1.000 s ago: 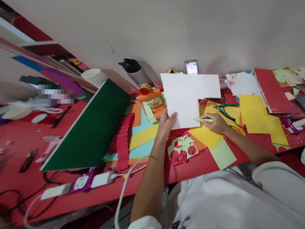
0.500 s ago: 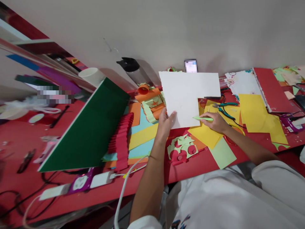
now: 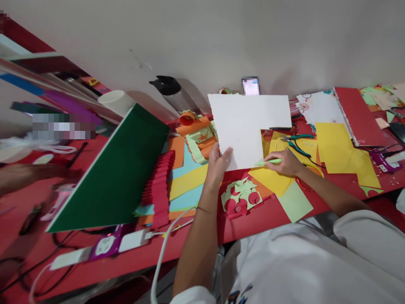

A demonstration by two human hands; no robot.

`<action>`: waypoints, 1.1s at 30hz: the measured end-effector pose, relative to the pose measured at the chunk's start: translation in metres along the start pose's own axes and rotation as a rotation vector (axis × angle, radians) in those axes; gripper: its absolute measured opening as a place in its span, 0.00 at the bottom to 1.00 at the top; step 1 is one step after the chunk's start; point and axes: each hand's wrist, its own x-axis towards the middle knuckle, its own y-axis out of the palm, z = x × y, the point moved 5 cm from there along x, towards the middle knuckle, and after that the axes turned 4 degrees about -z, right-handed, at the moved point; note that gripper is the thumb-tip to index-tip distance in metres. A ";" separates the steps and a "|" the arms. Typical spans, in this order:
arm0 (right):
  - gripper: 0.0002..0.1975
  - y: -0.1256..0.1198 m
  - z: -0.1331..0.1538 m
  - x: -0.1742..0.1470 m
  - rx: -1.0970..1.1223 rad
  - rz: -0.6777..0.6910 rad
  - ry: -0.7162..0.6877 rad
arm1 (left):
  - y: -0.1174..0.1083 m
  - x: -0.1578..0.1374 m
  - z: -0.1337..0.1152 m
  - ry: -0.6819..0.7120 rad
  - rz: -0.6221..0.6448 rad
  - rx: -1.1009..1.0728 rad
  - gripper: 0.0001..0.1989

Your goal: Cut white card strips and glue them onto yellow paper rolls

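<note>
A white board (image 3: 240, 126) with a notch out of its lower right lies tilted over the coloured papers. My left hand (image 3: 219, 158) grips its lower left edge, thumb on top and fingers underneath. In my right hand (image 3: 284, 162) is a slim light green pen (image 3: 268, 161), pinched between the fingers. Its tip points left and meets the board near the lower right corner. Yellow paper sheets (image 3: 272, 178) lie under my right hand, and green-handled pliers (image 3: 299, 145) rest just beyond it. Below the board sit red and pale green paper cut-outs (image 3: 240, 197).
A green board (image 3: 110, 177) leans on the left beside crinkled red paper (image 3: 161, 190). Beyond it another person's hand (image 3: 34, 175) reaches in. A flask (image 3: 177, 93) and a phone (image 3: 250, 86) stand by the wall. A white cable (image 3: 163, 253) crosses the front edge.
The pen's tip has slid slightly down along the board's right edge toward the corner. At the far left, another person's hand has come into view. My left hand keeps its hold.
</note>
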 end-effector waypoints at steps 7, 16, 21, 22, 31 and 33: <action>0.11 -0.006 0.000 0.002 0.010 -0.124 0.005 | 0.001 -0.003 -0.005 -0.023 0.009 -0.020 0.27; 0.10 -0.005 -0.002 0.002 -0.023 -0.080 -0.011 | 0.000 -0.004 -0.009 -0.001 0.011 -0.017 0.22; 0.10 -0.007 0.002 0.002 -0.023 -0.098 -0.005 | 0.001 -0.007 -0.012 -0.011 0.011 -0.021 0.21; 0.11 -0.009 0.003 0.003 -0.024 -0.119 -0.004 | 0.001 -0.007 -0.013 -0.013 0.019 -0.018 0.22; 0.11 -0.010 0.003 0.001 -0.031 -0.087 0.003 | 0.003 -0.008 -0.013 -0.018 0.057 -0.024 0.22; 0.12 -0.012 0.004 0.002 -0.029 -0.129 0.006 | 0.004 -0.007 -0.012 -0.018 0.071 -0.028 0.23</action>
